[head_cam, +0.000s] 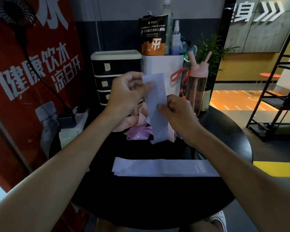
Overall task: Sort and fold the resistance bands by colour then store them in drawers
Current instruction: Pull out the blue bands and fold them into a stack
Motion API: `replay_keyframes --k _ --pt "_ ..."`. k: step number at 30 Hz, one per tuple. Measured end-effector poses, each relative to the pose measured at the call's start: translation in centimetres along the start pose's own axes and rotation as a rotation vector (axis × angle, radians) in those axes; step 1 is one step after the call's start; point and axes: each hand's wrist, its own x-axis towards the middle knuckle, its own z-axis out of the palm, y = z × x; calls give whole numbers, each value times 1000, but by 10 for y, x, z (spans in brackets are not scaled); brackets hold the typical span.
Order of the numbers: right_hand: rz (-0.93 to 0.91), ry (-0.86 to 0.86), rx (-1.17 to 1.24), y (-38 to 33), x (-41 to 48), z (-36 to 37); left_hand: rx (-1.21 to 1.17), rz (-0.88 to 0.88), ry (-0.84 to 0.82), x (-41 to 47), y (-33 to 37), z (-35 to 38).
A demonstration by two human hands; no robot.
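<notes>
A lilac resistance band [156,104] hangs upright above the round black table [141,198]. My left hand [129,91] pinches its upper end between thumb and fingers. My right hand [176,111] pinches its right edge lower down. Its bottom end reaches a heap of pink bands [137,131] behind my hands. Another lilac band [162,167], marked 20, lies flat across the table near me. The black drawer unit [115,77] with a white top stands at the back, its three drawers closed.
A white bag [159,64] with a pouch and bottles stands right of the drawers, a red loop [179,76] hanging on it. A pink bottle [197,87] and a plant are beside it. A pale green band [68,139] and a power strip lie left.
</notes>
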Motion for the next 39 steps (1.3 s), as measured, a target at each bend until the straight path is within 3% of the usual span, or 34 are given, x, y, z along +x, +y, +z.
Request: replay_keyframes --k 4,14,28,39 --pt "-12 -18 36 -1 -1 -1 -4 5 20 1 0 -3" --pt "53 -281 256 4 -20 -9 -38 -44 183 6 -3 -17" --pt "236 -356 284 30 -40 -56 -37 -170 378 -11 -25 -40" --pt "357 -439 -86 59 -57 -104 -64 -354 432 -68 -61 -49"
